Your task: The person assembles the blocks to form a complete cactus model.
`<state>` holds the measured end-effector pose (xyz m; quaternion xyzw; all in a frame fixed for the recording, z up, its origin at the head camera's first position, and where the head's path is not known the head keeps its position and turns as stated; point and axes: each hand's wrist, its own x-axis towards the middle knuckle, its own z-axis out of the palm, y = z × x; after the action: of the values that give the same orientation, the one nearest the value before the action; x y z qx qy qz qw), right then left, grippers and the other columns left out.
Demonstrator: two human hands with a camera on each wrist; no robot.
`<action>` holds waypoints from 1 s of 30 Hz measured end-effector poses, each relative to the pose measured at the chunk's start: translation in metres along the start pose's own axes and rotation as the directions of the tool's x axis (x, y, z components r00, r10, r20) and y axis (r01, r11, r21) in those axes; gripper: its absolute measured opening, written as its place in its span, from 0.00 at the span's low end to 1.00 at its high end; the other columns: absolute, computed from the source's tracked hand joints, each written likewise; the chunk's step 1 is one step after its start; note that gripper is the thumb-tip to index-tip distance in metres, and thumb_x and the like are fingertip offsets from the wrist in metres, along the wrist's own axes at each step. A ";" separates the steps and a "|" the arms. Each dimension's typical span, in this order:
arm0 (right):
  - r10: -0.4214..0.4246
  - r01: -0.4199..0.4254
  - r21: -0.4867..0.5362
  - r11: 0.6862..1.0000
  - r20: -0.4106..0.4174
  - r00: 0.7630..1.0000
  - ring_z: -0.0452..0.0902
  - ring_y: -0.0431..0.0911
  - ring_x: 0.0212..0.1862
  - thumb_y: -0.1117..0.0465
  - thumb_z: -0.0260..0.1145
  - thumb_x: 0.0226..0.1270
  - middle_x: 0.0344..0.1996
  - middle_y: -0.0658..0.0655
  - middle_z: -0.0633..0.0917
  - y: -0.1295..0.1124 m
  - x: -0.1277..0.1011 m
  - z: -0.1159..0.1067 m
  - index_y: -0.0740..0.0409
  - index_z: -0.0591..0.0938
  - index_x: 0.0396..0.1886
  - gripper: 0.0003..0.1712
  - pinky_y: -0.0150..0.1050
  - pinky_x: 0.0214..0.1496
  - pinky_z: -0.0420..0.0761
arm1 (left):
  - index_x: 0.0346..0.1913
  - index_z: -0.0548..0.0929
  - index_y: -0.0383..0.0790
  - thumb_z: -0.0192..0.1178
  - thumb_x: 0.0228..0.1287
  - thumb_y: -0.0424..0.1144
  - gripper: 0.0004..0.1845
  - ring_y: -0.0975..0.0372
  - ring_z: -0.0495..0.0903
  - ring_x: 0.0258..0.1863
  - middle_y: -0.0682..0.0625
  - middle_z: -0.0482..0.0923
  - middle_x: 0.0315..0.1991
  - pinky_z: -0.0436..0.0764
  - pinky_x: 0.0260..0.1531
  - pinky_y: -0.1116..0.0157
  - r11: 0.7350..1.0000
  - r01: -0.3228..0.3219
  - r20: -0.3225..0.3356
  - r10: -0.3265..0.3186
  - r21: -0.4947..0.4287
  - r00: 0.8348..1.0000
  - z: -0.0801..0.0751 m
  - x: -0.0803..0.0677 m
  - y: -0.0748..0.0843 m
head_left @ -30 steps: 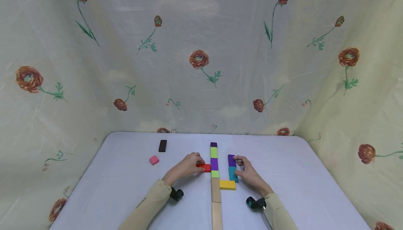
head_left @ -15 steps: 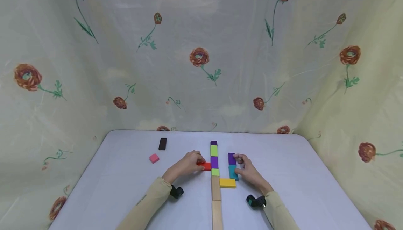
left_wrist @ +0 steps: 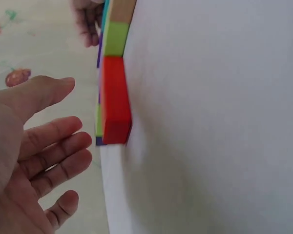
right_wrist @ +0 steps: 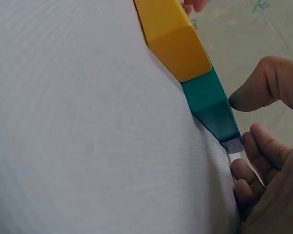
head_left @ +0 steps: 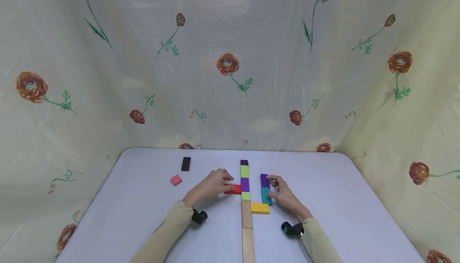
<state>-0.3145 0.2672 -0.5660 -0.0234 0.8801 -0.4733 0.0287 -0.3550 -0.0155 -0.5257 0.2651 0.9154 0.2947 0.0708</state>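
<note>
A red block [head_left: 234, 189] lies flat on the table, its end at the left side of a column of blocks. My left hand [head_left: 213, 184] is just above and beside it, fingers spread and apart from it in the left wrist view. My right hand [head_left: 284, 196] stays right of the column, beside a teal block [head_left: 265, 196] and a purple block [head_left: 264, 180] laid end to end. Its thumb [right_wrist: 249, 95] touches the teal block's side; its loosely bent index finger rests by the purple block. A yellow block [head_left: 260, 208] sits against the column's right side.
Along the middle runs the column, with a green block [head_left: 244, 171], a purple piece [head_left: 245, 184] and plain wooden blocks [head_left: 246, 215]. A black block [head_left: 185, 164] and a pink block [head_left: 176, 180] lie at the far left. A flowered curtain [head_left: 230, 95] stands behind the table.
My left hand has let go of the red block and drawn slightly up and left, its fingers opening. The red block stays against the column. My right hand keeps its place.
</note>
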 end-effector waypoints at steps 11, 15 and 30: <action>0.000 0.000 0.009 1.000 0.012 1.000 0.60 0.52 0.57 0.65 0.62 0.51 0.59 0.56 0.66 -0.001 0.001 -0.001 0.51 0.64 0.60 0.34 0.53 0.60 0.60 | 0.47 0.79 0.40 0.61 0.57 0.42 0.16 0.54 0.74 0.47 0.48 0.76 0.43 0.73 0.47 0.59 0.999 -0.041 -0.123 0.043 0.019 0.991 -0.055 -0.010 -0.029; -0.006 0.006 0.007 1.000 0.015 1.000 0.60 0.52 0.57 0.65 0.62 0.51 0.58 0.56 0.66 -0.001 0.000 -0.001 0.51 0.64 0.60 0.34 0.54 0.59 0.61 | 0.47 0.79 0.41 0.60 0.57 0.42 0.15 0.55 0.73 0.48 0.51 0.77 0.44 0.73 0.48 0.58 1.000 -0.024 -0.163 0.025 0.011 0.986 -0.072 -0.015 -0.046; -0.009 0.009 0.002 1.000 0.008 1.000 0.59 0.52 0.57 0.66 0.63 0.52 0.58 0.56 0.66 0.001 0.001 0.000 0.51 0.64 0.61 0.34 0.54 0.60 0.60 | 0.60 0.70 0.40 0.53 0.59 0.35 0.23 0.49 0.60 0.62 0.44 0.64 0.61 0.56 0.59 0.46 0.983 0.180 -0.179 -0.171 0.030 0.969 -0.101 -0.021 -0.108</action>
<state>-0.3159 0.2673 -0.5666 -0.0291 0.8794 -0.4742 0.0302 -0.4140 -0.1512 -0.5056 0.1576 0.9444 0.2883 0.0093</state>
